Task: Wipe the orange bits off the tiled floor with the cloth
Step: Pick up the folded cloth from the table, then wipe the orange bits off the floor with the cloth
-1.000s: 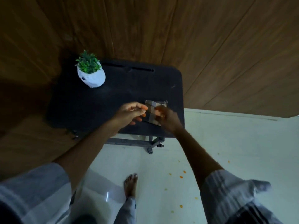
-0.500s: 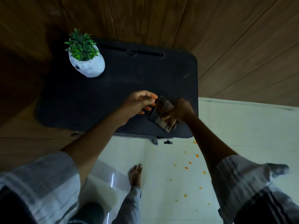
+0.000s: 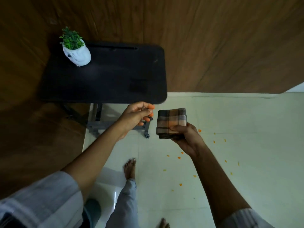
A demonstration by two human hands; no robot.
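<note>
1. Holding the folded brown-and-grey checked cloth (image 3: 171, 123) in your right hand (image 3: 185, 139): fingers closed under it, thumb pressed on top, cloth flat and in the air over the pale glossy tiled floor (image 3: 246, 116), just past the front right corner of the black rectangular tabletop (image 3: 115, 76).
2. Your left hand (image 3: 136, 116) has nothing in it. Fingers loosely curled, tips close together, near the cloth's left edge but apart from it.
3. Done so far, judging from this: cloth is in hand and off the table. That's the only step finished.
4. Not done: no wiping has started. The small orange bits (image 3: 179, 157) lie scattered across the tiles below and right of your right hand, none gathered; some are partly behind your forearm, so the count is unclear.
5. Left to do: get down to the floor, press the cloth on the tiles, sweep the bits together, clear the whole spread out to the far right ones.
6. Also in view: small white ceramic pot with green plant (image 3: 76, 53) on the table's back left corner, well clear of the work. Your bare foot (image 3: 130, 167) stands left of the bits, not on them.
</note>
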